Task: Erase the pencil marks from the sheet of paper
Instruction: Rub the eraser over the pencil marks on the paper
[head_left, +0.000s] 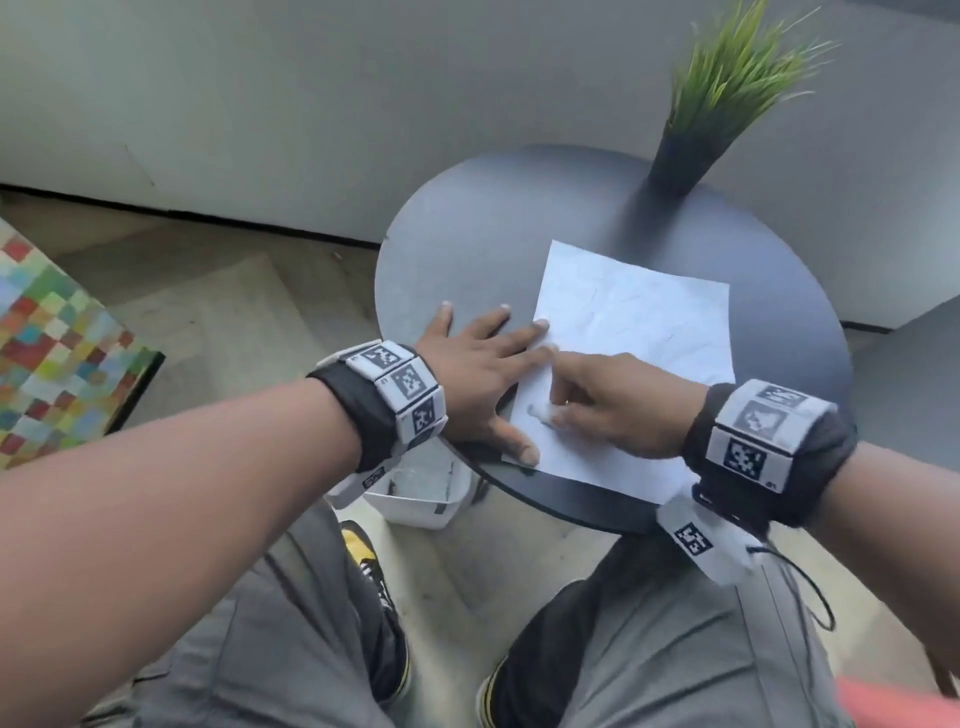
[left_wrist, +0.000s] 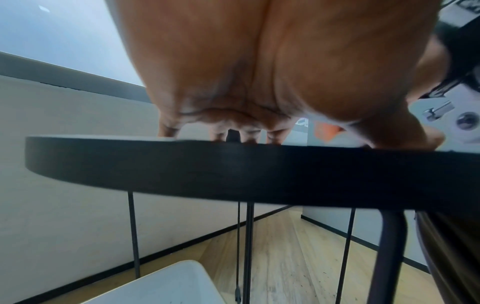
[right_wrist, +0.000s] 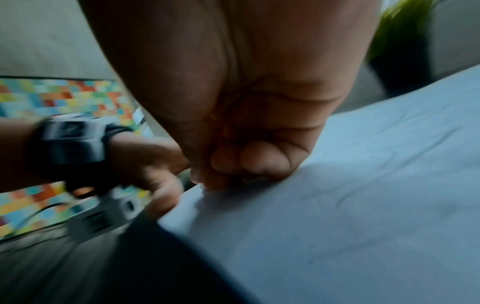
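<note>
A: Why is the left hand (head_left: 475, 364) spread out like that?

B: It's a clamp. The fingers lie flat and relaxed, grasping nothing; some press the left edge of the paper (head_left: 639, 332) and the thumb pins its near corner. The rest of the hand lies on the table (head_left: 467, 234). Rubbing drags a loose sheet, so I'd say it's there to keep the paper from sliding or creasing.

A: And the right hand (head_left: 608, 405)?

B: Curled tight, fingertips pinching a small white thing, the eraser (head_left: 545, 413) I think, though it's blurred in both views. It's pressed onto a dark pencil mark (head_left: 532, 410) near the paper's near-left corner, just beside the left thumb.

A: Why hold it so close?

B: Probably for pressure and short strokes beside the pinned corner, where the sheet is stiffest.

A: Much left?

B: Faint lines show farther up the sheet. The plant (head_left: 727, 98) stands well apart at the table's far edge.
</note>
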